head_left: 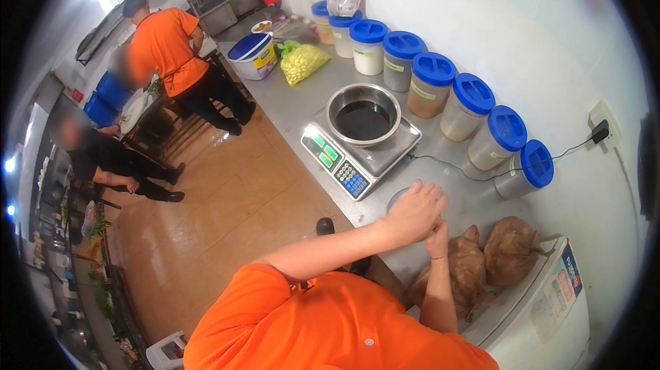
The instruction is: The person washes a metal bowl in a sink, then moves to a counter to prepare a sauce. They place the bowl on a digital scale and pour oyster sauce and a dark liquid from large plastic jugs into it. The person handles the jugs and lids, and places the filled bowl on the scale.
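Note:
My left hand (416,213) is over the near part of the steel counter, its back turned up and its fingers curled down. Against it, my right hand (438,240) is closed, fingers mostly hidden. Part of a round bluish thing (396,199) shows beside my left hand; what the hands hold is covered. Two whole brown plucked birds, one (467,270) by my right forearm and another (512,250) farther right, lie close by. Beyond my hands, a steel bowl (363,115) of dark liquid sits on a digital scale (361,153).
Blue-lidded containers (433,84) line the wall. Farther back are a bag of pale yellow pieces (302,63) and a white tub (252,57). The scale's cord runs to a wall socket (605,126). Two people (165,43) stand across the tiled floor.

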